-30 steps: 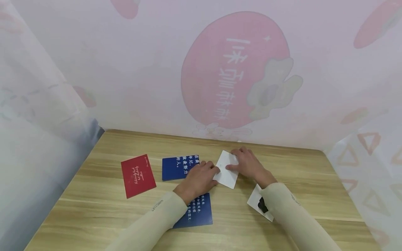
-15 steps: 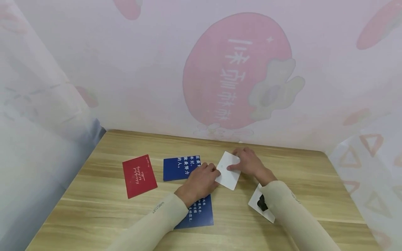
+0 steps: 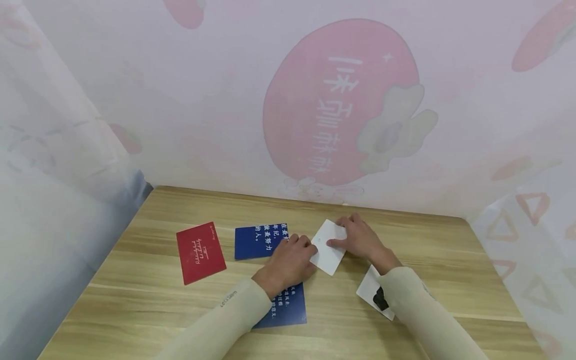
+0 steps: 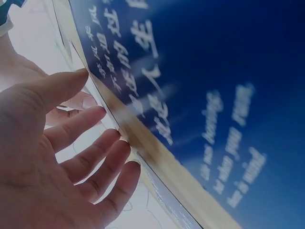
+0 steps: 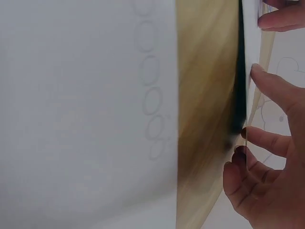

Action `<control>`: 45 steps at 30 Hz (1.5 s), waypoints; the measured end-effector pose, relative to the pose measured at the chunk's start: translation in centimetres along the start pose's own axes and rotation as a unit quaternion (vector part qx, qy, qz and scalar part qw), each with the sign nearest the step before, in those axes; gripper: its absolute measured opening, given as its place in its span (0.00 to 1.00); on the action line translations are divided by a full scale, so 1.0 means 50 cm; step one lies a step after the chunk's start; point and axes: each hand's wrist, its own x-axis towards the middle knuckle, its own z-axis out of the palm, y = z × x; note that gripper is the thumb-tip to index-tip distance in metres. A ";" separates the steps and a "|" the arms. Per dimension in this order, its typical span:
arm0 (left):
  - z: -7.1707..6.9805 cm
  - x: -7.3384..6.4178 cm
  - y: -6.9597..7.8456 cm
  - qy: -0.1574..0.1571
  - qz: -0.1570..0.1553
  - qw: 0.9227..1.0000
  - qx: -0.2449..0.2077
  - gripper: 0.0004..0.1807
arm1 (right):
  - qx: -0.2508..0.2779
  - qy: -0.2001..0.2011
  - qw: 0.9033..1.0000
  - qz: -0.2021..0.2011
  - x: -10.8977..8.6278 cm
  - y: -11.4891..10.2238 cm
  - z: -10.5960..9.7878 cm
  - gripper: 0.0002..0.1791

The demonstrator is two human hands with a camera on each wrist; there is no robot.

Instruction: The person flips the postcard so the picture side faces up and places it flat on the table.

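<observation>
Nearer than the white card (image 3: 327, 256), sleeves (image 3: 407, 292) partly hide a blue card (image 3: 288, 309) and a black-marked card (image 3: 369, 286). The right hand (image 3: 363, 242) pinches the white card's right edge; the left hand's (image 3: 288, 261) bent fingers meet its left, their grip unclear. Leftward, another blue card (image 3: 251, 243) is partly covered.

We are looking into a small makeshift booth, a screened-off workspace; whether it belongs to a home, studio or office, we cannot tell. We see a wood-grain worktop (image 3: 135, 310) whose far edge meets a pale back sheet (image 3: 202, 100), printed with a big pink fruit shape (image 3: 288, 110), sideways lettering and a cream rabbit-like figure (image 3: 391, 137). On our left hangs a creased whitish sheet (image 3: 54, 200); on our right, a side sheet (image 3: 531, 250) carries faint reddish triangles (image 3: 534, 196). Together they enclose the worktop on three sides.
</observation>
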 end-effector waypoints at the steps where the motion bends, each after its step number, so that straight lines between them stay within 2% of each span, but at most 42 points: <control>1: 0.000 0.001 0.002 -0.002 -0.001 1.000 -0.001 0.23 | -0.008 0.001 1.000 -0.001 -0.003 0.002 0.000 0.40; 7: -0.001 0.005 0.016 -0.011 -0.007 1.000 -0.006 0.28 | -0.057 0.004 0.998 -0.011 -0.019 0.008 0.000 0.41; 14: 0.002 0.003 0.026 -0.019 0.004 1.000 -0.021 0.30 | -0.093 0.000 0.995 -0.020 -0.027 0.002 -0.002 0.42; 23: 0.011 0.001 0.024 -0.009 0.011 0.999 -0.043 0.23 | -0.112 0.007 0.993 -0.029 -0.034 0.004 -0.001 0.39; 28: 0.010 0.003 0.027 -0.014 0.008 0.998 -0.061 0.26 | -0.118 0.007 0.993 -0.030 -0.038 0.005 -0.005 0.39; 36: 0.006 0.003 0.034 -0.030 0.010 0.997 -0.066 0.32 | -0.117 0.008 0.993 -0.033 -0.042 0.004 -0.007 0.38; 45: 0.006 0.000 0.041 -0.022 0.012 0.997 -0.066 0.33 | -0.126 0.004 0.992 -0.030 -0.047 0.001 -0.009 0.37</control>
